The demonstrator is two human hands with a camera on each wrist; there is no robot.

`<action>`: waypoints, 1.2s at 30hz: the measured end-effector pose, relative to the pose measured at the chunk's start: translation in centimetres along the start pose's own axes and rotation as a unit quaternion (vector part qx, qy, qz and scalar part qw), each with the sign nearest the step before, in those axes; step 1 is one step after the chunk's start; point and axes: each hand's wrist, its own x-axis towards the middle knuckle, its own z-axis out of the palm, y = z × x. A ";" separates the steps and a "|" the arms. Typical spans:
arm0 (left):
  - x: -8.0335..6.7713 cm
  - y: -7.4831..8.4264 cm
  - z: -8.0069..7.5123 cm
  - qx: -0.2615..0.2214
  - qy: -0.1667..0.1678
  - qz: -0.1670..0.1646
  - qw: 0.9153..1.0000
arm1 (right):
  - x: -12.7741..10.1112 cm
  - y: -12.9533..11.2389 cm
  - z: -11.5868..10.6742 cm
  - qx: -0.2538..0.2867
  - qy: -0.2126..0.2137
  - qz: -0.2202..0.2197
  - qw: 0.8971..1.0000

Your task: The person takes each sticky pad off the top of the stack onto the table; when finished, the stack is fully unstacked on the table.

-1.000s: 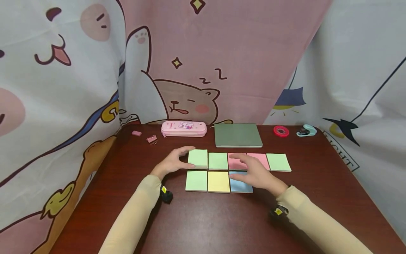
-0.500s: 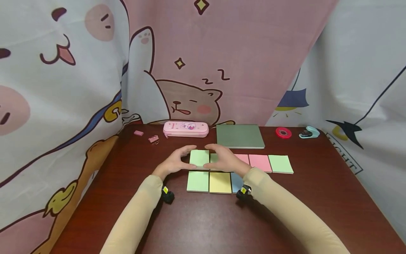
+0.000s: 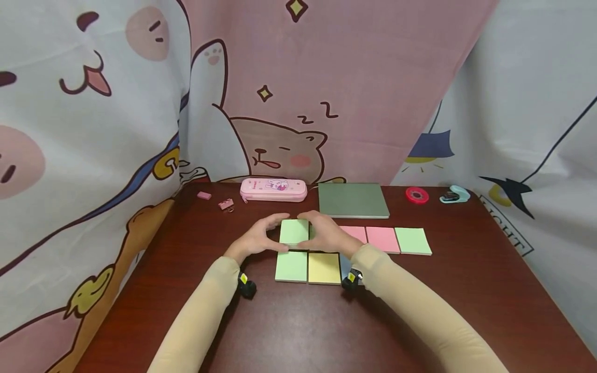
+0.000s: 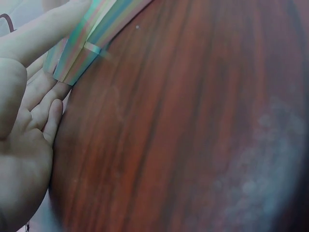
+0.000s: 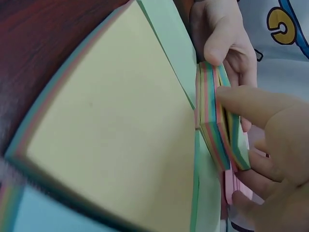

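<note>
Two rows of sticky-note pads lie on the dark wood table (image 3: 298,331). My left hand (image 3: 261,237) and right hand (image 3: 325,234) both grip the top-left green pad (image 3: 294,230) from its two sides. In the right wrist view this pad (image 5: 219,121) is tipped up on edge and shows its multicoloured side, pinched between my right thumb (image 5: 256,104) and my left hand's fingers (image 5: 222,34). The left wrist view has my left hand's palm (image 4: 24,121) beside the pad's striped edge (image 4: 82,53). Below lie a green pad (image 3: 291,266) and a yellow pad (image 3: 324,268).
Two pink pads (image 3: 380,239) and a green pad (image 3: 412,241) continue the top row to the right. At the back stand a pink pencil case (image 3: 273,189), a green notebook (image 3: 353,200), a red tape roll (image 3: 416,195), a teal stapler (image 3: 453,194), a pink clip (image 3: 226,204) and an eraser (image 3: 203,195).
My right hand moved left from the pink and blue pads to the top-left green pad and took hold of it. My left hand stayed on that pad.
</note>
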 end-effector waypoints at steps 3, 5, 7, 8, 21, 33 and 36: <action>0.1 0.0 0.0 0.001 0.000 -0.001 1.000 | -0.7 0.3 -0.7 0.012 0.020 0.004 1.000; 0.1 -0.1 0.0 0.003 -0.002 -0.002 1.000 | -1.6 0.7 -1.3 0.021 0.032 0.011 0.999; 0.2 -0.1 0.0 0.007 -0.004 0.000 1.000 | -2.9 1.3 -2.0 0.029 0.044 0.015 0.999; 0.2 -0.2 0.0 0.009 -0.004 0.001 1.000 | -3.6 1.6 -2.4 0.029 0.051 0.013 0.998; 0.1 -0.3 0.1 0.019 -0.001 0.002 1.000 | -14.8 6.6 -7.5 0.017 0.084 0.027 0.996; -0.2 0.1 0.2 -0.004 0.000 -0.002 1.000 | -21.6 10.2 -8.3 -0.054 0.043 0.040 0.997; -0.3 0.2 0.2 -0.007 0.000 -0.002 1.000 | -22.3 10.3 -8.2 -0.062 0.040 0.037 0.997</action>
